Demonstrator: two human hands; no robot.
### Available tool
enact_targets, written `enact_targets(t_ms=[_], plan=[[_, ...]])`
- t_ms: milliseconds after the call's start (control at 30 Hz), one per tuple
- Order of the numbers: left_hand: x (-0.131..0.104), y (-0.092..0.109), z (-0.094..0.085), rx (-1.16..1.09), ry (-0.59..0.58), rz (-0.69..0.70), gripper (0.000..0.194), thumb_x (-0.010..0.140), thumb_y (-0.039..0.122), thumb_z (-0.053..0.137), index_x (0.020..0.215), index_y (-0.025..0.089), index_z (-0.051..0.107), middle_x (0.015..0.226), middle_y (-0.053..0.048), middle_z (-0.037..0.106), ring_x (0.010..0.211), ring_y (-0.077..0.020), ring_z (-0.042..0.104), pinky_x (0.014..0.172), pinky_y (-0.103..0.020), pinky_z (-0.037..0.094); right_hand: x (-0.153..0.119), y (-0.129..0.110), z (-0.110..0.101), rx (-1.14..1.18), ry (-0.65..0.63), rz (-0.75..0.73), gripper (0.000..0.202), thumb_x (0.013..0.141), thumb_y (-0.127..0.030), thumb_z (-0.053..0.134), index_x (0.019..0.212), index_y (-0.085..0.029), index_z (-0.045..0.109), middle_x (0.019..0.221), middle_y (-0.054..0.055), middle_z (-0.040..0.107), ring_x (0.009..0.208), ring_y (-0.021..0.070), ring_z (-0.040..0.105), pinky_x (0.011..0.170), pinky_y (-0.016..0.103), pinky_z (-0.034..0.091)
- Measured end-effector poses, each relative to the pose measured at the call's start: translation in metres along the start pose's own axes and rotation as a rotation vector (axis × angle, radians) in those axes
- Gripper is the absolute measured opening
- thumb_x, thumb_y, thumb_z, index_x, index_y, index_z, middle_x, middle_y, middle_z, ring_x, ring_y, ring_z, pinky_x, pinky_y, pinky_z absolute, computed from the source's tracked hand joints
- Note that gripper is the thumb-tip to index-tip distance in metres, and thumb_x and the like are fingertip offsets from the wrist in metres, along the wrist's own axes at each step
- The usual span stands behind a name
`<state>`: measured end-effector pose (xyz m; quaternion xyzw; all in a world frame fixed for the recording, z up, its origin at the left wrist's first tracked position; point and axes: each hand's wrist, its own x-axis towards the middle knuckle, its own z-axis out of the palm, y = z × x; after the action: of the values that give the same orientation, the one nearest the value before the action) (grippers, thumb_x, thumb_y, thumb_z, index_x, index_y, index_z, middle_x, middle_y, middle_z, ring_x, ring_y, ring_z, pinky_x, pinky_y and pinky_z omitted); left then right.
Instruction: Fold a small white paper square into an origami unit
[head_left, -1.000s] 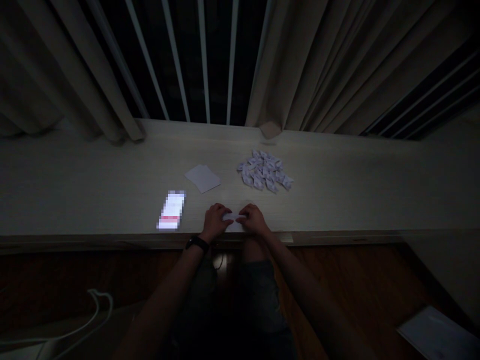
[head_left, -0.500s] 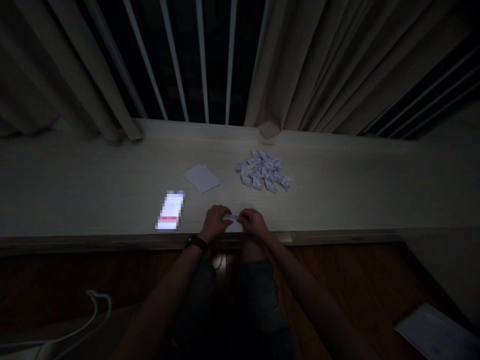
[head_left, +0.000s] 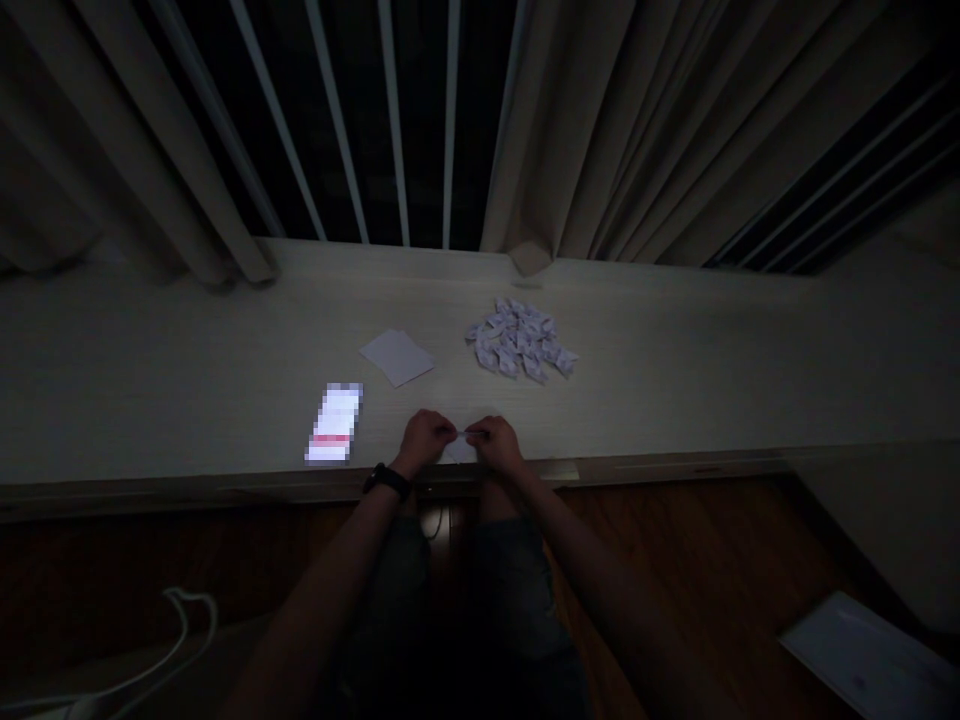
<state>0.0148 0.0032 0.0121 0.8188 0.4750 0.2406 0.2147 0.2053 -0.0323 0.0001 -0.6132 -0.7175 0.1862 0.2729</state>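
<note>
Paper piece [head_left: 460,447] pinched between both hands at the near edge of the bench [head_left: 675,390].

The left hand [head_left: 424,440] and right hand [head_left: 495,443] are drawn close together, fingertips clamped on the small white paper piece just above the bench's pale wood-grain top; a dark watch [head_left: 386,480] sits on the left wrist. A lit phone [head_left: 334,424] lies just left of the hands, a flat white sheet [head_left: 397,356] beyond it, and a heap of small folded papers [head_left: 521,340] farther back to the right. Beige curtains [head_left: 600,130] hang behind over dark window bars. The room is dim; dark wooden floor [head_left: 712,560] lies below, with a white cable [head_left: 180,640] at lower left.
</note>
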Motion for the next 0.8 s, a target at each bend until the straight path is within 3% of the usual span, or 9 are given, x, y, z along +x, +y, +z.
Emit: enact_targets(t_ms=[467,600,800], plan=[[-0.018,-0.002,0.001,0.001,0.088,0.087,0.011,0.081,0.027,0.063,0.080,0.020,0.072,0.080,-0.004,0.065,0.083,-0.0177,0.055,0.079,-0.032,0.043,-0.017,0.011,0.001,0.052,0.112,-0.173,0.010,0.082,-0.022,0.065,0.087,-0.023,0.074,0.084,0.004,0.067,0.085,0.0183,0.055,0.079,0.031,0.043],[-0.028,-0.004,0.003,0.109,0.151,0.196,0.012,0.084,0.025,0.060,0.086,0.021,0.071,0.087,-0.006,0.064,0.091,-0.0193,0.054,0.082,-0.035,0.043,-0.019,0.016,0.002,0.026,0.127,-0.237,0.012,0.083,-0.021,0.064,0.089,-0.023,0.074,0.086,0.004,0.067,0.086,0.0185,0.055,0.080,0.032,0.043],[-0.039,0.001,-0.004,0.237,0.110,0.312,0.019,0.087,0.020,0.054,0.102,0.021,0.066,0.101,-0.007,0.065,0.104,-0.0215,0.051,0.089,-0.038,0.040,-0.023,0.017,-0.005,-0.015,0.092,-0.325,0.018,0.086,-0.020,0.059,0.097,-0.025,0.072,0.095,0.005,0.068,0.090,0.0191,0.056,0.084,0.033,0.044]])
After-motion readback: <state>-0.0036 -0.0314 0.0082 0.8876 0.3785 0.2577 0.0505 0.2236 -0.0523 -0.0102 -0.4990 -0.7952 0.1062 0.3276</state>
